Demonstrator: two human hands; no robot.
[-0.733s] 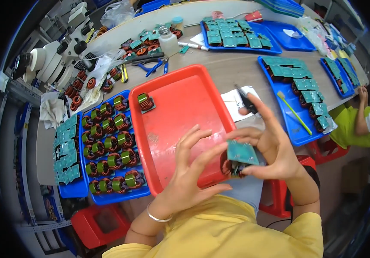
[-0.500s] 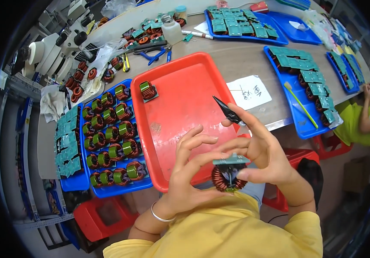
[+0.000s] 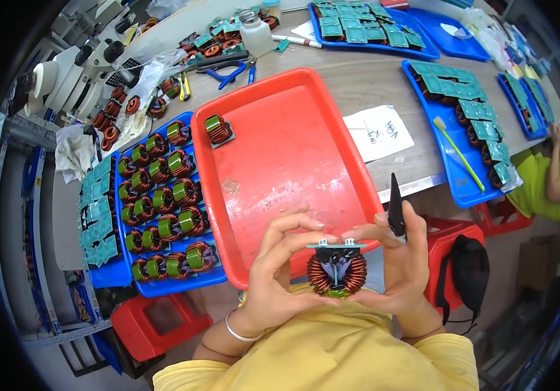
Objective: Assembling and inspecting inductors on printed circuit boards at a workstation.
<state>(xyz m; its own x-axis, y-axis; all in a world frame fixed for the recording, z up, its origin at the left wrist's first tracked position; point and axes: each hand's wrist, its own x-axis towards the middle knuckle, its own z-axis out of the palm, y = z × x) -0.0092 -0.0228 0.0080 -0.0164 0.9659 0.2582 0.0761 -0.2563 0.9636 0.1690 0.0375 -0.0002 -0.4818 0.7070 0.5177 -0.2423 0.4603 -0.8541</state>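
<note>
In front of my chest, a copper-wound toroidal coil [image 3: 351, 271] is held with its small green circuit board [image 3: 336, 247] on top. My left hand [image 3: 278, 277] grips it from the left, fingertips at the board's edge and thumb under the coil. From the other side my right hand [image 3: 402, 277] pinches it the same way. A black pointed tool [image 3: 395, 205], its exact kind unclear, is tucked between my right fingers and points upward. Behind my hands lies a red tray [image 3: 280, 163], with one board-mounted coil [image 3: 217, 130] in its far left corner.
Left of the red tray, a blue tray [image 3: 182, 285] holds rows of similar coils. A white paper [image 3: 377, 133] lies to the right, and beyond it a blue tray [image 3: 459, 189] carries boards and a yellow brush [image 3: 459, 156]. Pliers [image 3: 228, 75] lie behind. Another person [image 3: 547, 179] sits far right.
The coil has turned so its board lies level and its wound face points toward me. My right hand has moved lower, and the black tool has swung to point upright.
</note>
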